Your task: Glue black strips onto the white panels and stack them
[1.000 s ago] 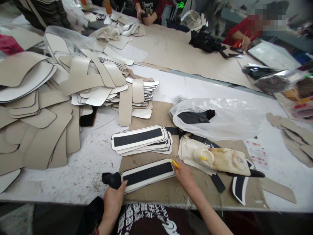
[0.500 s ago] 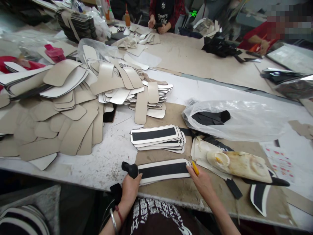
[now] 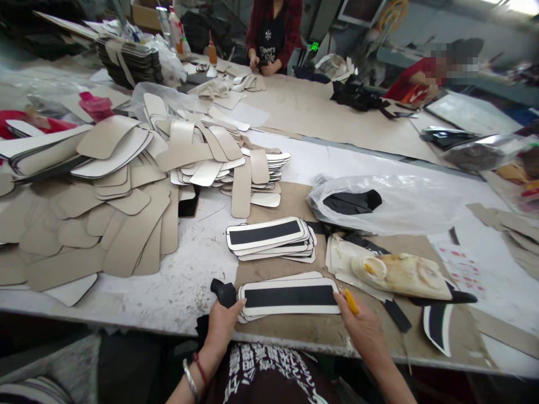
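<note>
Near the table's front edge lies a small stack of white pieces with black strips [image 3: 290, 298]. My left hand [image 3: 223, 322] pinches its left end, with a black strip bundle [image 3: 224, 293] also held against the palm. At the right end, my right hand [image 3: 360, 322] has thumb and fingers on the top piece, and a yellow tool [image 3: 351, 302] is tucked in its fingers. Just behind sits another pile of white pieces with black strips [image 3: 269, 234]. To the right is a stained pale block [image 3: 412, 274] with a small round cup [image 3: 369, 268] at its left end.
Beige and white cut pieces [image 3: 138, 224] are heaped on the left. A clear plastic bag [image 3: 416, 202] holds black pieces. A small black strip [image 3: 397, 315] lies at the right. Two people [image 3: 273, 36] are at the far tables.
The held stack's right end has shifted right and toward me, and more edges show behind the top piece. Both hands still hold its ends. The view has turned slightly right and up.
</note>
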